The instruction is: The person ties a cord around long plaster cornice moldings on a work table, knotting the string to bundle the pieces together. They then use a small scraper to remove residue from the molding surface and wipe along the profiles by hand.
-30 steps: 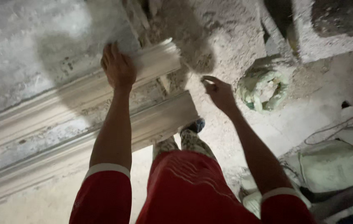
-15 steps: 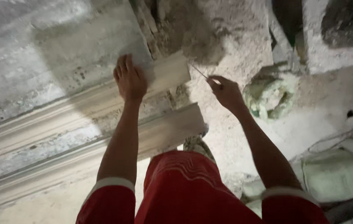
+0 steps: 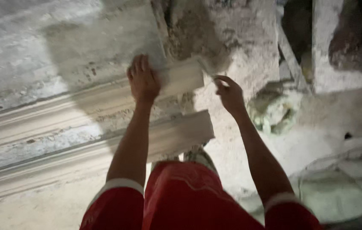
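Note:
My left hand (image 3: 143,80) lies flat, fingers spread, on the upper plaster moulding strip (image 3: 176,79) near its right end. My right hand (image 3: 228,93) is closed around a thin metal blade tool (image 3: 206,70), whose tip touches the end of that strip. A second, lower moulding strip (image 3: 181,132) runs parallel below, ending just above my knees. Both strips stretch away to the left on a rough grey surface (image 3: 27,55). My red sleeves and red garment fill the bottom of the view.
A lump of dark wet plaster (image 3: 193,30) sits above the strip's end. A crumpled pale green bag (image 3: 274,110) lies to the right. Filled sacks (image 3: 332,194) rest at lower right. A white block edge (image 3: 338,79) stands at upper right.
The view has shifted, so both hands sit lower and more central. My right hand has moved closer to the end of the upper strip with the blade. My left hand stays pressed on it.

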Demonstrator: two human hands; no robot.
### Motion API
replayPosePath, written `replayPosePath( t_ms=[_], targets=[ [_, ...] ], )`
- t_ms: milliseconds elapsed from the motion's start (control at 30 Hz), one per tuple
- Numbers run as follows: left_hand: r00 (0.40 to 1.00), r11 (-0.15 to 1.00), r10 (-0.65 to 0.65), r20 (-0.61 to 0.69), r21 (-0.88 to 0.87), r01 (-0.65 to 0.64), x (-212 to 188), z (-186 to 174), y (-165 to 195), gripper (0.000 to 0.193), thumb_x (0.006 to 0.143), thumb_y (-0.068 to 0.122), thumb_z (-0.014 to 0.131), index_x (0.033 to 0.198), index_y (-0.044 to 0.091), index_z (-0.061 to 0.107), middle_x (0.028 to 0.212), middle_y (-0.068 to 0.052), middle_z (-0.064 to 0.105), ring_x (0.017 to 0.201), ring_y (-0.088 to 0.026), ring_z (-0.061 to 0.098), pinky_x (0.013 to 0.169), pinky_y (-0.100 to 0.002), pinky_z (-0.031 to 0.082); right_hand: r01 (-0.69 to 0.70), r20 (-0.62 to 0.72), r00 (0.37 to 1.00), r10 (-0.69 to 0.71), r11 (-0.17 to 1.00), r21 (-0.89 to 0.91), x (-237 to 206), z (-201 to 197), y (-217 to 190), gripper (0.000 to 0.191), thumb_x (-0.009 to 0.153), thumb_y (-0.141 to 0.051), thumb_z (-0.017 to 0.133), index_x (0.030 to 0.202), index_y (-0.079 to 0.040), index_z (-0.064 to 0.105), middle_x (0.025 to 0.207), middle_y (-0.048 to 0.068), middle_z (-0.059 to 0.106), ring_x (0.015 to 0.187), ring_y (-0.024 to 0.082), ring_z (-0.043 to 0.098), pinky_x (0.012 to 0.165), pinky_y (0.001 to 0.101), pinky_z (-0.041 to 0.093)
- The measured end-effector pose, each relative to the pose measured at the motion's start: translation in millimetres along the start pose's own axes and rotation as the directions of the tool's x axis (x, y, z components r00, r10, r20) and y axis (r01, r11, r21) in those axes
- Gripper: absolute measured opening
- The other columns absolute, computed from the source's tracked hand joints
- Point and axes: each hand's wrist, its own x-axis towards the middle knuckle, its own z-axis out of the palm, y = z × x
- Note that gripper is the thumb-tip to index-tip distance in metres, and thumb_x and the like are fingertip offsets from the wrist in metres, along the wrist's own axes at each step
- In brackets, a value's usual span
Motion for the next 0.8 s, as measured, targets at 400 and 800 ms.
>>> replayPosePath(
  t_ms=[400, 800],
  targets=[
    [0.989, 0.986, -0.12, 0.092, -0.108, 0.129, -12, -5, -34, 0.05, 0.101, 0.026, 0.052, 0.147, 0.008, 0.048, 0.151, -0.014, 0.052, 0.144, -0.034, 0.043, 0.119, -0.056, 0.033, -0.335, 0.115, 0.942, 0.315, 0.885, 0.324, -51, 28, -1, 0.031, 0.111, -0.042, 0.047, 0.117, -0.012, 0.052, 0.078, 0.005, 0.062, 0.049, 0.009, 0.051, 0.04, 0.0253, 0.042],
    [0.871, 0.144, -0.027, 0.49, -0.861, 0.488, -322, -124, -71, 0.051, 0.111, 0.044, 0.028, 0.136, 0.005, 0.047, 0.112, -0.014, 0.064, 0.091, -0.029, 0.067, 0.069, -0.043, 0.063, -0.166, 0.438, 0.894, 0.089, 0.976, 0.141, -304, 243, -36, 0.041, 0.106, -0.037, 0.054, 0.134, -0.011, 0.041, 0.117, 0.014, 0.053, 0.096, 0.023, 0.054, 0.073, 0.0357, 0.05]
  ],
)
